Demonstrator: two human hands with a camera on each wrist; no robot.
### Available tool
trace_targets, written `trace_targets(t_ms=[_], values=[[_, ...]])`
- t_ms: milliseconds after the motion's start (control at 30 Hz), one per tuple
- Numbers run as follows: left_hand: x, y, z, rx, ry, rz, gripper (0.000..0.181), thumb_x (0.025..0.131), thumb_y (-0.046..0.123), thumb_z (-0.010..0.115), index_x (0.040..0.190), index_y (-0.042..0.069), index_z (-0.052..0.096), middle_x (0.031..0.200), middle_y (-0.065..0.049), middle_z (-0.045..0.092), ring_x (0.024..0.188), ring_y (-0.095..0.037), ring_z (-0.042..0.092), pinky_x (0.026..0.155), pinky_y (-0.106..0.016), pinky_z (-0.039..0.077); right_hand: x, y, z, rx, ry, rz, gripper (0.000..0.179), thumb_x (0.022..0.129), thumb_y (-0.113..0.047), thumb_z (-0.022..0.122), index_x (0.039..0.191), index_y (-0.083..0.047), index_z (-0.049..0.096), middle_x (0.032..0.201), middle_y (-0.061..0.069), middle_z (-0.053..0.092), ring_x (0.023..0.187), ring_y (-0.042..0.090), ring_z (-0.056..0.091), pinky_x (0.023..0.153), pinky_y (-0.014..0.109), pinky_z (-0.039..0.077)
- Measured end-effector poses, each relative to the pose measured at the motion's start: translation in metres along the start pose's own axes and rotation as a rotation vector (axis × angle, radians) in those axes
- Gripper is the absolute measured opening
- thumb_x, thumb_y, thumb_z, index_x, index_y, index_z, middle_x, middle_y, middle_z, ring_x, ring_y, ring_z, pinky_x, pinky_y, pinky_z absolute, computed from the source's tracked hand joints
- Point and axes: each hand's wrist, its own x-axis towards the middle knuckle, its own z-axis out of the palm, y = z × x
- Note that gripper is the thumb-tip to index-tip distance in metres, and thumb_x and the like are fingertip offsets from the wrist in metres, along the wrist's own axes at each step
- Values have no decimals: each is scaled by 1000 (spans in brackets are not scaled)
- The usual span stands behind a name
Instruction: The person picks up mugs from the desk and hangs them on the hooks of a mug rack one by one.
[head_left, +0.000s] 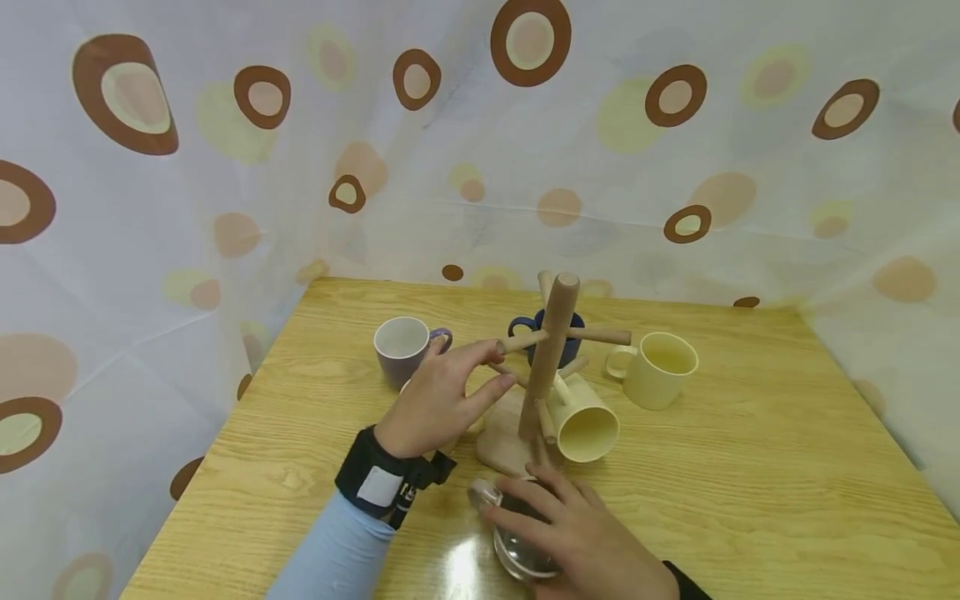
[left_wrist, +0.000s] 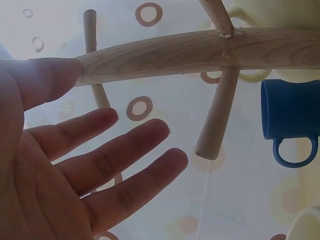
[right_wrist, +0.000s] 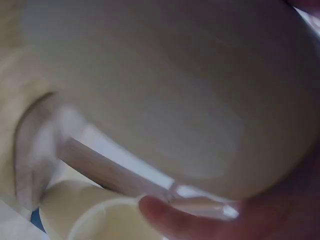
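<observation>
Your left hand (head_left: 441, 402) beside wooden rack (head_left: 556, 333), fingers loosely spread, released; your right hand (head_left: 577, 529) over clear mug (head_left: 517, 554), fingers curved round it, grasping

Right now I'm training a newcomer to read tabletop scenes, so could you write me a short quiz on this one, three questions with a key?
1. Multiple choice: which mug is the right hand on?
a) the blue mug
b) the clear mug
c) the upright yellow mug

2. True or false: the purple mug stands upright on the table.

3. Fill the gap: the tilted mug at the wooden rack is ____ in colour.

Key: 1 b; 2 true; 3 yellow.
</observation>
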Motion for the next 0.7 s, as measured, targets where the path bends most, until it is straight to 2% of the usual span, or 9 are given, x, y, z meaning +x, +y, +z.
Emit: trace_targets(t_ms=[67,133,167,233,300,400,467,600,700], values=[[0,0,0,1,3,4,27,96,41,50,102,17,61,99,2,67,86,-1,55,105,-60,27,-4,3,-10,62,-86,-3,90,60,-29,83,140,-33,42,144,-3,42,132,37,29,87,70,39],[0,-1,0,3,7,6,28,96,41,49,104,17,61,99,2,67,88,-1,55,104,-59,28,-8,4,-15,134,-147,22,80,66,-32,81,138,-34,45,148,-4,38,134,43,21,85,76,35],[0,-1,0,5,8,9,28,96,41,49,104,18,60,99,2,67,88,-1,56,104,-59,28,-9,4,-16,157,-151,33,75,68,-32,80,135,-35,47,149,-3,37,135,44,19,86,77,33],[0,-1,-1,7,8,11,28,96,42,49,106,19,60,100,2,67,90,-1,56,105,-59,27,-10,4,-13,159,-120,47,63,71,-39,78,129,-37,52,149,0,36,135,43,19,87,75,36],[2,0,-2,9,4,12,28,96,43,48,106,20,59,101,1,67,92,-3,57,106,-60,26,-9,4,-8,113,-69,46,55,73,-44,76,123,-37,55,148,5,36,132,41,24,86,69,41],[3,1,-4,11,4,10,29,96,45,47,106,20,60,102,0,67,94,-5,58,108,-60,24,-7,6,-4,-8,0,23,52,69,-38,80,116,-35,58,140,9,42,124,33,35,82,58,49],[3,2,-5,9,9,6,31,96,45,47,107,20,61,103,-1,68,96,-6,58,108,-59,24,-7,9,-4,-36,19,-2,49,69,-37,80,113,-35,59,135,7,44,118,28,39,79,53,51],[1,3,-5,-2,15,-12,34,95,43,50,114,17,61,104,-2,69,96,-8,59,108,-59,25,-14,17,-8,76,71,-33,48,70,-38,80,113,-33,58,131,5,45,114,22,41,79,45,52],[-2,4,-5,-18,10,-25,36,95,40,52,118,14,60,105,-3,69,97,-12,60,107,-61,25,-24,23,-10,209,147,0,53,69,-37,82,114,-27,57,131,9,43,114,21,42,77,38,53]])
